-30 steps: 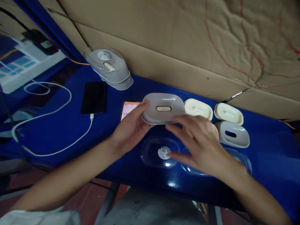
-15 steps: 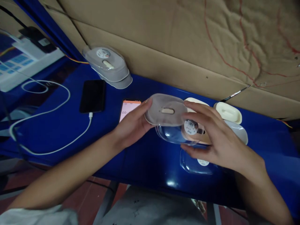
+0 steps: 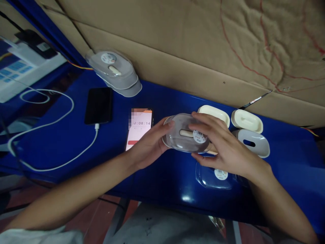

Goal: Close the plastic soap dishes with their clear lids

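My left hand (image 3: 153,144) grips the left end of a grey oval case (image 3: 165,137) with a cream piece in its slot. Over the case sits a clear cover (image 3: 177,144) with a round white label. My right hand (image 3: 218,142) holds the cover's right end, thumb below and fingers above. Behind and right of that hand lie two cream trays (image 3: 212,112) (image 3: 247,121) and a grey shell (image 3: 257,144) with a dark slot. Another clear cover (image 3: 209,179) with a label rests on the blue table below my right hand.
Stacked grey cases under a clear cover (image 3: 118,69) stand by the cardboard wall (image 3: 162,57). A dark phone (image 3: 98,105) with a white cable, a lit phone (image 3: 139,127) and a power strip (image 3: 33,81) are on the left of the blue table (image 3: 162,179).
The clear cover, which was below and right of the grey case, now lies over it. My right hand has moved left with the cover, and the case is a little lower.
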The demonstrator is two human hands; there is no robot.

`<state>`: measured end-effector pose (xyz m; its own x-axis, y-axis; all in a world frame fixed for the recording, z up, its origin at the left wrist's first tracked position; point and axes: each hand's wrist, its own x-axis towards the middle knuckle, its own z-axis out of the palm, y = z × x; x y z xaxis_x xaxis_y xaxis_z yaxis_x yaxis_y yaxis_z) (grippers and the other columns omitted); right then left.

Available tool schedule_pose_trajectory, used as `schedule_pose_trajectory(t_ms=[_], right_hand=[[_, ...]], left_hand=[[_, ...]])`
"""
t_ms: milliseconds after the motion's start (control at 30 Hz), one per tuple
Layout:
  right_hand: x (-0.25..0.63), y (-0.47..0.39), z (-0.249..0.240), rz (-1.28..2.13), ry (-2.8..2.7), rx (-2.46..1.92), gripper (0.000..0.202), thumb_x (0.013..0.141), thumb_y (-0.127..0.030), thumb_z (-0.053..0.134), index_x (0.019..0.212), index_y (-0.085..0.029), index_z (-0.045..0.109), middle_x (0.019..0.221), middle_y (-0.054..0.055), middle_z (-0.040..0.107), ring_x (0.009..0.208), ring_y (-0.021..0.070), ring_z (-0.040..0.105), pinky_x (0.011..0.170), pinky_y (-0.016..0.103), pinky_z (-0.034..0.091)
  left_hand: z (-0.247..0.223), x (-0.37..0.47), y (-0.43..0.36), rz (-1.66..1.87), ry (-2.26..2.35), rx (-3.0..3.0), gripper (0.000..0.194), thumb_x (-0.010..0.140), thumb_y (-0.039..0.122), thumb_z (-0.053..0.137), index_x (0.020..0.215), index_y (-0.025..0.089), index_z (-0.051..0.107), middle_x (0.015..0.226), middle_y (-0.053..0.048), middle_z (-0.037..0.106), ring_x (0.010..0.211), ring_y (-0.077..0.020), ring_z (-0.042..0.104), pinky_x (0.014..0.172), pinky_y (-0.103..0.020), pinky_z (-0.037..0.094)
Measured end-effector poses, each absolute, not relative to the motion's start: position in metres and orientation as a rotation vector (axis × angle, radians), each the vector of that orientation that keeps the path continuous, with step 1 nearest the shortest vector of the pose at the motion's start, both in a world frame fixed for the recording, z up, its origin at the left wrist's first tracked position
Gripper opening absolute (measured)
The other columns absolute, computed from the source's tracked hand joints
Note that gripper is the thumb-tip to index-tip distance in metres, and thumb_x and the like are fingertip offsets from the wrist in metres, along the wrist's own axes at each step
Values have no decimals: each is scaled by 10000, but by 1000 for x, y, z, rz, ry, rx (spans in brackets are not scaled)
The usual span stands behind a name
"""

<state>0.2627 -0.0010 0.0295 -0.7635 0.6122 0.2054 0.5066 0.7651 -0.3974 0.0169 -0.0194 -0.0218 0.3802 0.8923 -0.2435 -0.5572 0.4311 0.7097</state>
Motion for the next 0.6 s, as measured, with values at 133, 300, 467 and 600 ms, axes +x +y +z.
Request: schedule_pose_trajectory(t_ms=[133,300,467,600], right_hand=[[261,-2,25,447,-2623,-844,688,955,-253,731,1582,-287,451,1702,136,439,1590,375,408,1253,649,416],[256,-3,20,388,-2603,-838,640,961,-281,737,1549,-234,488,1660,180,467,1568,380,436,1228,632,458],[251,-7,16,386,-2609,-842,662,958,-366,773,1545,-240,495,1630,188,481,1525,385,491,1192,621,506],[247,-19,12,413,-2624,-868,660,937,-356,793,1517,-220,507,1642,203,451,1529,386,483,1215,613,482]], left_hand=[[-23,19,-21,1002,675,541,378,973,518,763,1251,262,754,1235,-45,785,1171,-251,717,914,-318,583],[-22,20,-21,1034,763,446,353,962,426,785,1283,306,699,1248,2,755,1083,-194,714,853,-280,576],[-20,19,-20,1033,873,511,253,915,373,749,1137,258,709,1054,5,732,915,-174,676,738,-266,557],[-22,14,-17,964,986,678,178,811,297,702,977,247,661,860,23,677,760,-154,606,624,-249,471]])
